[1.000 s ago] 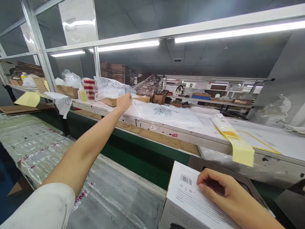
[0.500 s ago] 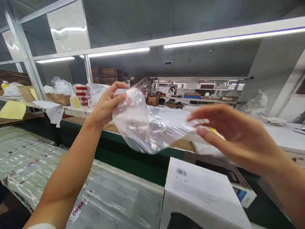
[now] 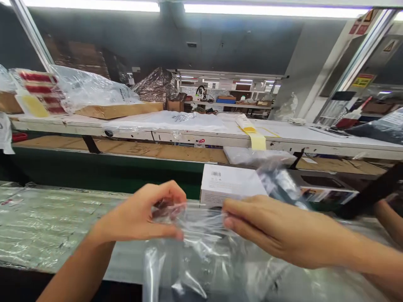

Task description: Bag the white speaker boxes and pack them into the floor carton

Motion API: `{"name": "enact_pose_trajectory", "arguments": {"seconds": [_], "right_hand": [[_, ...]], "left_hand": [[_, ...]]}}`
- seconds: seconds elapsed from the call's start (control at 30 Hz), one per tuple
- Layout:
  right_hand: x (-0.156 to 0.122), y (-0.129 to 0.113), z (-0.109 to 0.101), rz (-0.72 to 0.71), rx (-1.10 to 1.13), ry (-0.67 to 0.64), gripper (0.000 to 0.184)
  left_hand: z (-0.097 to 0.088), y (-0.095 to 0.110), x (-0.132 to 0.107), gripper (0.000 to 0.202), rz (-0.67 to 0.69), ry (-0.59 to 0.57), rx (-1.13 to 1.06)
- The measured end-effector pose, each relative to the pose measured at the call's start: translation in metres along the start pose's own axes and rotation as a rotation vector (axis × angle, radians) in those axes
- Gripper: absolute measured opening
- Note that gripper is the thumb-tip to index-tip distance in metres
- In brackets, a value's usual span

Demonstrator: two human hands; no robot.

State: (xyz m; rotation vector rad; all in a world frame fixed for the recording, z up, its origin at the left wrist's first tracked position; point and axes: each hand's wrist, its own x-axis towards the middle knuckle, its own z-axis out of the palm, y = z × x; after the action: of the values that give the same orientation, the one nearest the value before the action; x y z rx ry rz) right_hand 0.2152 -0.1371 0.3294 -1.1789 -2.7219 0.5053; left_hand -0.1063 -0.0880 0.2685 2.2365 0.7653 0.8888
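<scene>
A clear plastic bag (image 3: 204, 256) hangs in front of me, stretched between my two hands. My left hand (image 3: 146, 214) holds the left part of its upper edge, with curled fingers and the thumb along the film. On the right, my right hand (image 3: 277, 228) pinches the upper edge between thumb and fingers. Something dark shows through the lower film; I cannot tell whether it lies in the bag or behind it. Just beyond my hands stands a white printed box (image 3: 231, 180) with a barcode, its lower part hidden.
A white shelf (image 3: 189, 136) runs across, bearing a flat plastic bag (image 3: 179, 119), a yellow strip (image 3: 258, 140) and a bottle (image 3: 30, 102). Another box (image 3: 327, 193) lies to the right. A co-worker's arm (image 3: 390, 220) shows at the right edge. Film-covered surface (image 3: 63, 226) spreads left.
The bag has come down towards me, and my right hand, free before, now grips its edge. My view has turned right and down. Another person's arm has appeared at the right.
</scene>
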Motion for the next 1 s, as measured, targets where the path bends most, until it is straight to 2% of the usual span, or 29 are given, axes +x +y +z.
{"name": "enact_pose_trajectory", "arguments": {"seconds": [0.07,0.1,0.13,0.2,0.27,0.33,0.4,0.43,0.5,0.57,0.63,0.7,0.77,0.83,0.87,0.93,1.0], "right_hand": [[-0.012,0.013,0.018,0.139,0.092,-0.023,0.02],[-0.016,0.02,0.026,0.204,0.137,-0.028,0.018],[-0.019,0.025,0.034,0.262,0.176,-0.026,0.022],[-0.025,0.035,0.047,0.332,0.239,-0.017,0.043],[-0.03,0.044,0.058,0.31,0.321,-0.032,0.055],[-0.035,0.053,0.066,0.197,0.429,-0.031,0.05],[-0.039,0.061,0.07,0.092,0.53,0.021,0.031],[-0.041,0.064,0.07,0.076,0.561,0.054,0.028],[-0.041,0.067,0.069,0.135,0.552,0.081,0.039],[-0.039,0.068,0.065,0.236,0.457,0.042,0.042],[-0.038,0.067,0.06,0.27,0.365,-0.039,0.034],[-0.038,0.068,0.057,0.25,0.327,-0.118,0.027],[-0.041,0.071,0.057,0.252,0.276,-0.146,0.023],[-0.046,0.076,0.06,0.296,0.19,-0.111,0.028],[-0.048,0.078,0.062,0.316,0.15,-0.082,0.033],[-0.054,0.084,0.065,0.329,0.126,-0.021,0.039],[-0.059,0.087,0.065,0.273,0.185,0.018,0.037]], "left_hand": [[0.021,-0.015,-0.003,0.02,-0.033,0.001,0.097],[0.033,-0.02,-0.003,0.016,-0.022,0.03,0.116],[0.044,-0.025,-0.002,0.018,0.014,0.065,0.098],[0.068,-0.031,0.002,0.025,0.097,0.121,-0.049],[0.091,-0.035,0.007,0.029,0.158,0.192,-0.32],[0.112,-0.04,0.012,0.027,0.159,0.285,-0.603],[0.129,-0.043,0.015,0.025,0.102,0.356,-0.803],[0.136,-0.044,0.015,0.026,0.059,0.359,-0.866],[0.148,-0.045,0.014,0.03,-0.059,0.335,-0.894],[0.156,-0.046,0.011,0.035,-0.208,0.303,-0.816],[0.161,-0.048,0.007,0.045,-0.309,0.258,-0.707],[0.161,-0.051,0.004,0.063,-0.304,0.165,-0.608],[0.158,-0.054,0.003,0.07,-0.269,0.019,-0.472],[0.153,-0.057,0.002,0.057,-0.272,-0.096,-0.325],[0.15,-0.058,0.001,0.047,-0.289,-0.115,-0.281],[0.145,-0.061,-0.001,0.037,-0.313,-0.08,-0.285],[0.142,-0.066,-0.004,0.038,-0.312,-0.033,-0.344]]}}
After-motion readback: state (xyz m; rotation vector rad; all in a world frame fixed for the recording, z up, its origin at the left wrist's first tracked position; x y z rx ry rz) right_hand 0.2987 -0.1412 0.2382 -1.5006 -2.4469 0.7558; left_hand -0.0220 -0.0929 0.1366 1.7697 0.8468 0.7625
